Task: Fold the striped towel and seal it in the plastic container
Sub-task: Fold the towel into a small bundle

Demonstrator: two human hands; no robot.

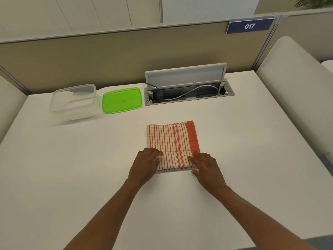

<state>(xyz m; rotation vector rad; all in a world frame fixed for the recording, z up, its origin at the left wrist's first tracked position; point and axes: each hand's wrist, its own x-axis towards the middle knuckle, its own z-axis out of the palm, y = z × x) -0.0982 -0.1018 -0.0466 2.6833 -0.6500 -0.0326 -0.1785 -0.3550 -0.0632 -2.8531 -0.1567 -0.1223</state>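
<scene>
While the striped towel [173, 143] lies folded, both hands [177, 166] press its near edge.

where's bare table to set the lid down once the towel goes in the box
Bare table lies left of the striped towel, in front of the plastic container, and right of the towel. The back edge is crowded: container, green lid, open cable tray.

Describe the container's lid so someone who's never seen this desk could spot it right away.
Look along the far edge of the white table, just left of the open cable hatch. The lid lies flat there, beside the clear plastic container on its left. It is the only bright green thing on the table.
</scene>
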